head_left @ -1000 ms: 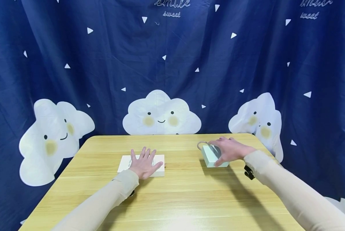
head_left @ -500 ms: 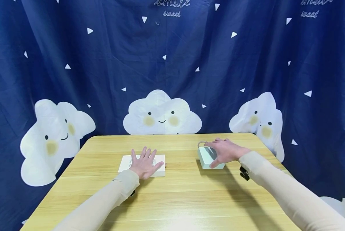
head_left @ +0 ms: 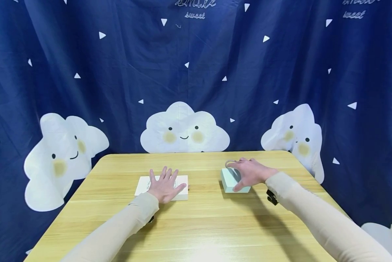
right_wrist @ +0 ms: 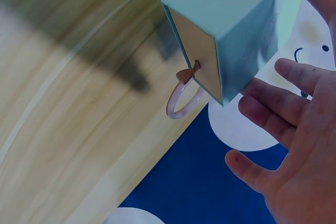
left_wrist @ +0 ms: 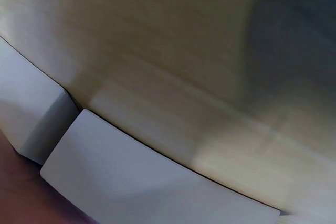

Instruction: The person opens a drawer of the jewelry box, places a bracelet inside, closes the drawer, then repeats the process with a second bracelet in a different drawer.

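My left hand (head_left: 163,189) rests flat with spread fingers on a white box (head_left: 182,180) at the table's left middle. White box faces (left_wrist: 142,177) with a dark seam between them show in the left wrist view, a blurred bit of hand at the lower left corner. My right hand (head_left: 251,172) holds a mint-green box (head_left: 228,178) between its thumb and fingers over the right part of the table, with a shadow below it. A pale ring (right_wrist: 172,104) hangs by a brown tab (right_wrist: 185,75) from the box's cream end face (right_wrist: 197,48), which points away from me.
The wooden table (head_left: 196,225) has rounded far corners. Right behind its far edge hangs a dark blue curtain (head_left: 124,72) with white clouds and triangles. A dark band (head_left: 272,197) sits at my right wrist.
My right hand has moved left and slightly toward me, carrying the mint-green box with its ring. The left hand stays in place on the white box.
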`<state>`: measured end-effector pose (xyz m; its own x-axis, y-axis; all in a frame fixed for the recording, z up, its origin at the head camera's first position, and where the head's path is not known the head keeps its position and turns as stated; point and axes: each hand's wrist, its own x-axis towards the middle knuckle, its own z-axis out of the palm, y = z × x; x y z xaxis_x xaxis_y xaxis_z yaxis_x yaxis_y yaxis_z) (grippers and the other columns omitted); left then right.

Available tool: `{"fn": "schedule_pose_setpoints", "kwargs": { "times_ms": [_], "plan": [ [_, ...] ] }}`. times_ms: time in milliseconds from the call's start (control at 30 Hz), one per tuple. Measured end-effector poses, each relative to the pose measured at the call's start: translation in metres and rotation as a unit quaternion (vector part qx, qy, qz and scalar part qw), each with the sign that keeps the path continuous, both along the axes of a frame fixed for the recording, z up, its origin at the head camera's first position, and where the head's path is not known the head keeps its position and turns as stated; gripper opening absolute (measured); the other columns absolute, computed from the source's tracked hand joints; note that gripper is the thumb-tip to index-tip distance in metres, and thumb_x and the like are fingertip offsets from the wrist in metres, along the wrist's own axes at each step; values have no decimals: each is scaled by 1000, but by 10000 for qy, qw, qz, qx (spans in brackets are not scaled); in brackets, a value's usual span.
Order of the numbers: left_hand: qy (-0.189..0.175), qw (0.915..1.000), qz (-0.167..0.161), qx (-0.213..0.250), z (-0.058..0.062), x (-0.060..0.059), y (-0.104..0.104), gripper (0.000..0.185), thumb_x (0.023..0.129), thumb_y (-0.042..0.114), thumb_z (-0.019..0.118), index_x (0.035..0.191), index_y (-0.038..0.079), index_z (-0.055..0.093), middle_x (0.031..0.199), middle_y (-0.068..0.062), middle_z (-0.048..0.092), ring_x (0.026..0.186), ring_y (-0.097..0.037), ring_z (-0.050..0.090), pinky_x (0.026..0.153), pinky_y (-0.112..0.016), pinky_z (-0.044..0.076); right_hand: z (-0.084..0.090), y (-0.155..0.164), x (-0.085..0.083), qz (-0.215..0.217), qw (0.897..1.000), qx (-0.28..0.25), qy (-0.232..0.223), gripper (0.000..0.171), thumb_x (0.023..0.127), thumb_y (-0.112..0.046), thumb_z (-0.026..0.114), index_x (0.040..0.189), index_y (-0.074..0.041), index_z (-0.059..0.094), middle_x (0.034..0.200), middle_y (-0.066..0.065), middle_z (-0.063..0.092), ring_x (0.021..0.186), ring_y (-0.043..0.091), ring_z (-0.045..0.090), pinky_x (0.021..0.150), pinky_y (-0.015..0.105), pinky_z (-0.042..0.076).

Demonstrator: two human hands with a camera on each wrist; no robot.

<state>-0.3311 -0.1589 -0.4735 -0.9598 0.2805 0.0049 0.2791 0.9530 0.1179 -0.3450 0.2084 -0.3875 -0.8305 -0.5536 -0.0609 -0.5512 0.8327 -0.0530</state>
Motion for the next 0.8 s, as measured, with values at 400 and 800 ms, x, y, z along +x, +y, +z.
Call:
{"fn": "schedule_pose_setpoints", "kwargs": {
  "times_ms": [400,800],
  "plan": [
    [-11,10000,16,-76,4,2,2,88,97,75,21,162,17,21,166,-17,25,156,-36,9,111,-77,-12,-9,-11,-3,40,10000,37,-4,97,66,-63,85,147,-22,51,148,4,54,137,33,45,105,69,36],
    [-88,10000,5,26,1,0,0,92,94,81,14,163,20,18,167,-16,21,157,-34,3,111,-76,-16,-15,-21,-3,39,10000,48,-18,96,66,-61,85,146,-21,52,148,6,49,136,30,45,105,69,37]
  ]
}}
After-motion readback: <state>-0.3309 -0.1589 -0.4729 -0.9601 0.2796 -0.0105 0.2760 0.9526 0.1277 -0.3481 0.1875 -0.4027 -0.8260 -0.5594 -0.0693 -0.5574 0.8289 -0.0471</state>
